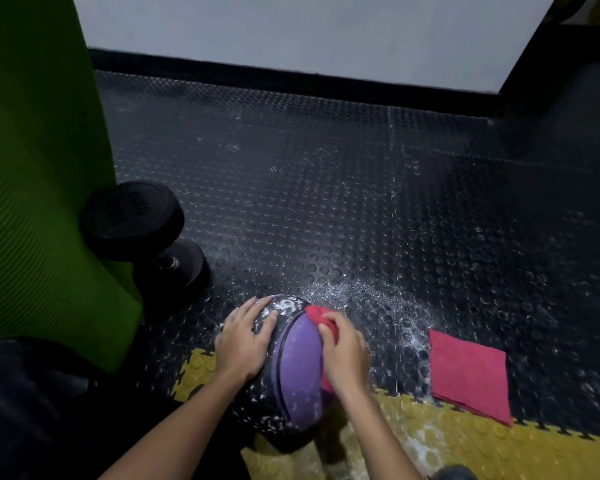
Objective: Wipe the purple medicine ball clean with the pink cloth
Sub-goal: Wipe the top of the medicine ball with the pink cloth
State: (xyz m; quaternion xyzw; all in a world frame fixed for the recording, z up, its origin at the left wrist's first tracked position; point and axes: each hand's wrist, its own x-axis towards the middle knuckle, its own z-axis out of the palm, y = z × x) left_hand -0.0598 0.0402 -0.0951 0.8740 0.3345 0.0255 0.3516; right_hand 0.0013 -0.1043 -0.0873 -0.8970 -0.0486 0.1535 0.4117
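The purple and black medicine ball sits on the floor just in front of me, speckled with white powder and marked with a white number on top. My left hand lies flat on the ball's black left side with fingers spread. My right hand grips a bunched pink cloth and presses it against the ball's upper right side. Part of the cloth hangs below my palm.
A second pink cloth, folded flat, lies on the floor to the right. A black dumbbell rests to the left beside a standing green mat. White powder is scattered over the studded black floor. Yellow floor tiles run along the near edge.
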